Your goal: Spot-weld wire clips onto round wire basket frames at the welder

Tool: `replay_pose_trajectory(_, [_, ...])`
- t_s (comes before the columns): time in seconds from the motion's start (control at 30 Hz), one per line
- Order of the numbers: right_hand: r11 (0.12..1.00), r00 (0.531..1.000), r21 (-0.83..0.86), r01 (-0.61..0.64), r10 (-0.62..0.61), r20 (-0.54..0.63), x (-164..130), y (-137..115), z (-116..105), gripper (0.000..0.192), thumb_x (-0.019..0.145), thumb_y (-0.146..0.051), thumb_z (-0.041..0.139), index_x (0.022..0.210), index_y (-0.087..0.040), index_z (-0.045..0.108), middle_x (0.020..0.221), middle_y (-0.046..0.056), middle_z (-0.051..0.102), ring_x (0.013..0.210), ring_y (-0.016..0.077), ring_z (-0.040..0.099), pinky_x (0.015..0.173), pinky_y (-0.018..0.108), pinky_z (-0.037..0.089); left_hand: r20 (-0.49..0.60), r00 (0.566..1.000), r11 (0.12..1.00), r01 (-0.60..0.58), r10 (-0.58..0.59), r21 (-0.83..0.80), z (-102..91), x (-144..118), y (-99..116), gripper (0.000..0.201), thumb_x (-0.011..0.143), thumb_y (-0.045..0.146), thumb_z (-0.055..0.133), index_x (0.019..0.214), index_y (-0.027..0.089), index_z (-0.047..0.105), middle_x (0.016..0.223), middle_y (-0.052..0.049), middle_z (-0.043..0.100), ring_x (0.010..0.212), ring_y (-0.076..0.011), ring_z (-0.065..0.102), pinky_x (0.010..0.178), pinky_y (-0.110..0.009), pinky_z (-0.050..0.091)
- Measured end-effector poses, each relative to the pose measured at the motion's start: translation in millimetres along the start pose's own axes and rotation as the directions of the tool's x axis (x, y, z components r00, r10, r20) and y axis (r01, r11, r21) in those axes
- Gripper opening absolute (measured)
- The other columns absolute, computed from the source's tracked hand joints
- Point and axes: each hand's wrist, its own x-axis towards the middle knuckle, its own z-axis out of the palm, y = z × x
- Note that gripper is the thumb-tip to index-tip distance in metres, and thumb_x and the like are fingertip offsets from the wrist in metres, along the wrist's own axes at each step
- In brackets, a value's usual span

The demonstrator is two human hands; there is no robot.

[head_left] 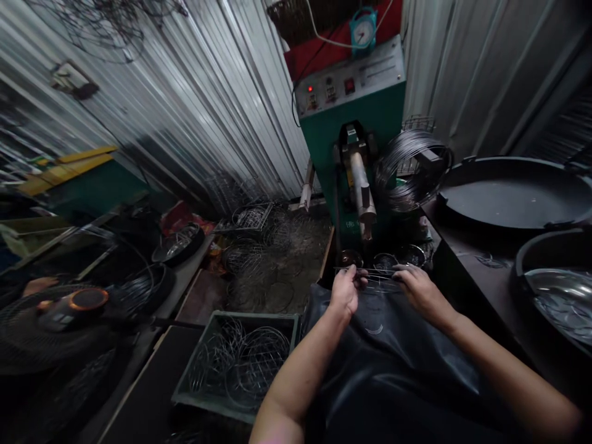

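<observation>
My left hand (pixel 345 290) and my right hand (pixel 419 288) both grip a flat wire frame (pixel 375 275), held level between them over a black apron (pixel 393 351) on my lap. The frame sits just below the metal arm (pixel 361 191) of a green welding machine (pixel 354 123). Fingers of both hands are closed on the frame's ends.
A coil of wire (pixel 409 169) hangs right of the machine. A grey crate (pixel 238 364) with several wire rings stands at lower left. More wire baskets (pixel 259 240) lie on the floor. Dark round pans (pixel 513 194) and a steel bowl (pixel 562 302) are at right. A fan (pixel 55 320) is at left.
</observation>
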Motion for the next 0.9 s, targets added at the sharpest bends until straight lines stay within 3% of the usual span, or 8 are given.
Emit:
replay_pose_trajectory(0.27, [0.946, 0.991, 0.297, -0.133, 0.124, 0.049, 21, -7, 21, 0.022, 0.09, -0.033, 0.044, 0.092, -0.024, 0.063, 0.087, 0.007, 0.064, 0.082, 0.0215, 0.061, 0.072, 0.035, 0.052, 0.066, 0.998, 1.0, -0.017, 0.018, -0.007, -5.7, -1, 14, 0.016, 0.08, 0.023, 0.061, 0.073, 0.013, 0.051, 0.062, -0.003, 0.062, 0.046, -0.0077, 0.053, 0.052, -0.02, 0.039])
replay_pose_trajectory(0.5, [0.831, 0.947, 0.455, -0.32, 0.298, 0.121, 24, -9, 12, 0.034, 0.086, -0.051, 0.05, 0.089, -0.022, 0.066, 0.086, 0.007, 0.067, 0.082, 0.0228, 0.064, 0.074, 0.036, 0.052, 0.193, 0.981, 1.0, -0.025, 0.023, 0.004, -35.7, -12, 42, 0.023, 0.068, 0.016, 0.072, 0.084, 0.012, 0.056, 0.083, -0.009, 0.066, 0.077, -0.0161, 0.064, 0.078, -0.03, 0.047])
replay_pose_trajectory(0.53, [0.821, 0.938, 0.455, -0.345, 0.316, 0.14, 24, -8, 9, 0.036, 0.085, -0.054, 0.05, 0.089, -0.022, 0.066, 0.086, 0.006, 0.068, 0.082, 0.0232, 0.064, 0.075, 0.036, 0.052, 0.188, 0.981, 0.997, -0.057, 0.046, 0.052, -41.8, -13, 46, 0.028, 0.067, 0.017, 0.073, 0.089, 0.012, 0.057, 0.085, -0.01, 0.066, 0.079, -0.0169, 0.064, 0.079, -0.031, 0.047])
replay_pose_trajectory(0.6, [0.812, 0.93, 0.452, -0.368, 0.334, 0.155, 26, -6, 4, 0.04, 0.083, -0.058, 0.051, 0.088, -0.022, 0.067, 0.086, 0.006, 0.068, 0.082, 0.024, 0.065, 0.075, 0.037, 0.052, 0.19, 0.962, 0.95, -0.236, 0.198, 0.205, -52.0, -15, 53, 0.042, 0.062, 0.017, 0.076, 0.098, 0.014, 0.057, 0.092, -0.01, 0.065, 0.085, -0.0187, 0.063, 0.083, -0.034, 0.047])
replay_pose_trajectory(0.67, [0.813, 0.929, 0.451, -0.369, 0.336, 0.154, 28, -7, 0, 0.041, 0.082, -0.059, 0.052, 0.087, -0.022, 0.067, 0.085, 0.006, 0.068, 0.081, 0.0242, 0.065, 0.074, 0.037, 0.052, 0.285, 0.861, 0.773, -0.506, 0.422, 0.383, -58.2, -17, 54, 0.056, 0.053, 0.015, 0.08, 0.105, 0.018, 0.059, 0.105, -0.011, 0.062, 0.1, -0.0225, 0.058, 0.091, -0.036, 0.043])
replay_pose_trajectory(0.73, [0.813, 0.929, 0.452, -0.368, 0.334, 0.156, 30, -10, -4, 0.039, 0.082, -0.059, 0.052, 0.087, -0.023, 0.067, 0.086, 0.005, 0.068, 0.081, 0.0239, 0.065, 0.075, 0.037, 0.052, 0.477, 0.701, 0.498, -0.713, 0.53, 0.494, -60.1, -17, 52, 0.065, 0.048, 0.016, 0.083, 0.108, 0.021, 0.06, 0.12, -0.011, 0.057, 0.117, -0.0272, 0.049, 0.102, -0.039, 0.035])
replay_pose_trajectory(0.8, [0.807, 0.926, 0.455, -0.377, 0.339, 0.166, 32, -13, -8, 0.039, 0.082, -0.058, 0.053, 0.088, -0.023, 0.067, 0.087, 0.005, 0.068, 0.082, 0.0237, 0.065, 0.075, 0.036, 0.052, 0.644, 0.583, 0.248, -0.805, 0.496, 0.538, -59.1, -15, 48, 0.066, 0.05, 0.021, 0.083, 0.112, 0.024, 0.06, 0.13, -0.012, 0.051, 0.126, -0.0302, 0.04, 0.109, -0.046, 0.023])
replay_pose_trajectory(0.9, [0.788, 0.916, 0.467, -0.401, 0.356, 0.185, 34, -15, -15, 0.039, 0.081, -0.059, 0.053, 0.089, -0.023, 0.066, 0.088, 0.005, 0.068, 0.083, 0.0239, 0.064, 0.074, 0.036, 0.052, 0.752, 0.497, 0.005, -0.835, 0.433, 0.55, -56.4, -10, 43, 0.07, 0.057, 0.027, 0.079, 0.121, 0.025, 0.053, 0.135, -0.012, 0.047, 0.129, -0.0308, 0.037, 0.11, -0.051, 0.013])
